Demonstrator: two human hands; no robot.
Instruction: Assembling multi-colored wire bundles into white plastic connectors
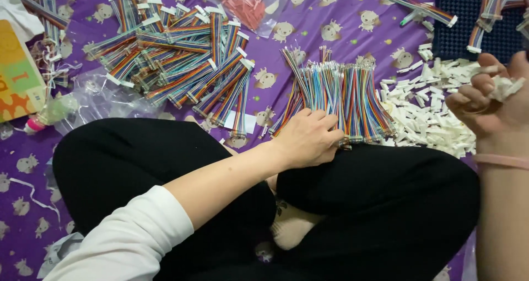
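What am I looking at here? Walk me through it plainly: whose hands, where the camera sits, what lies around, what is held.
There is no machine here. The single picture comes from a camera worn on a person's head, looking down at their own crossed legs in black trousers on a purple patterned cloth.

The left hand rests on the near ends of a loose bundle of thin multicoloured wires. The right hand, raised at the right edge, is closed around a few small white plastic connectors, with a pink band at the wrist.

On the cloth lie a pile of white connectors, a heap of finished rainbow ribbon cables with white ends, a clear bag of pink parts, and a dark blue studded mat.
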